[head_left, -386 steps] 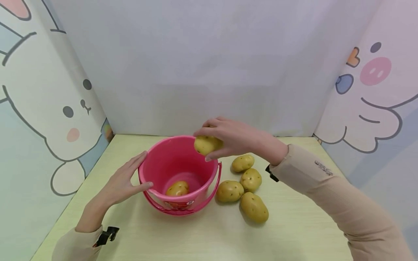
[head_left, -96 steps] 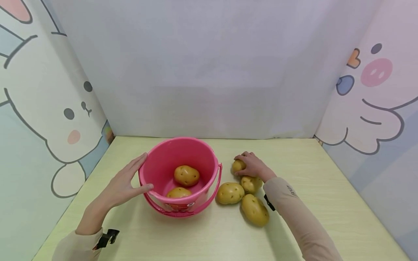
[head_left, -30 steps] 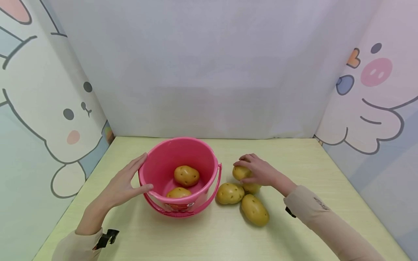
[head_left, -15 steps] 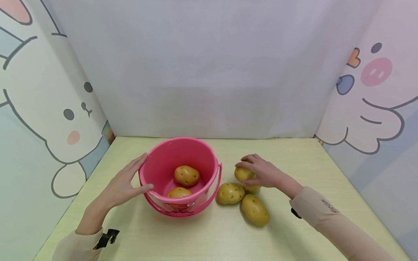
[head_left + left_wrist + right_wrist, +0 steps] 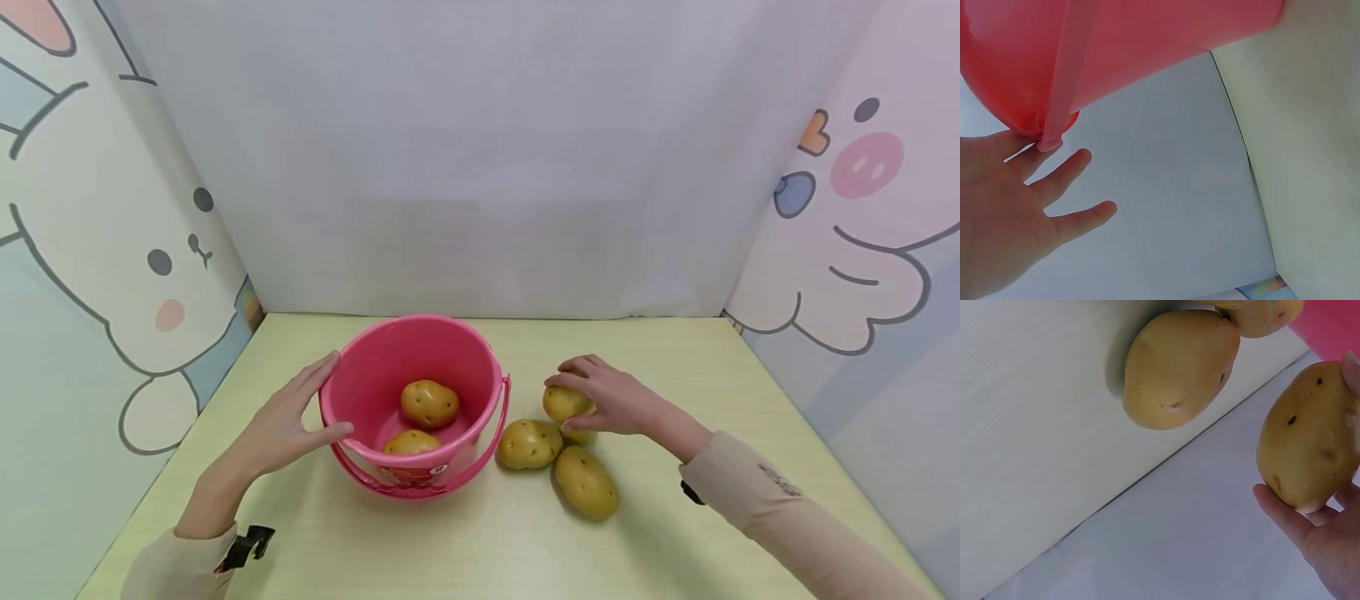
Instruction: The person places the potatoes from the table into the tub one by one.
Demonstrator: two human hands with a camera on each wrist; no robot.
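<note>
My left hand (image 5: 281,429) rests at the left rim of a pink bucket (image 5: 408,350), fingers and thumb spread. In the left wrist view the fingers of the left hand (image 5: 1016,200) are nearly straight, some touching the rim by the handle joint. Two potatoes (image 5: 429,404) lie inside the bucket. To the right of it, my right hand (image 5: 611,400) grips a potato (image 5: 1310,437) between thumb and fingers, raised above the table. One potato (image 5: 577,437) sits partly hidden under that hand. Another potato (image 5: 528,444) lies beside the bucket, and one more potato (image 5: 587,483) lies nearer the front.
The bucket's pink handle (image 5: 498,433) hangs down around its front and right side. A pale wood-look table (image 5: 450,550) is enclosed by a white back wall (image 5: 487,167) and side walls with cartoon animals.
Since 12.9 s ago, the potato then held has gone into the bucket, joining the one there. In the last second my right hand has shifted slightly right with another potato. My left hand stays put.
</note>
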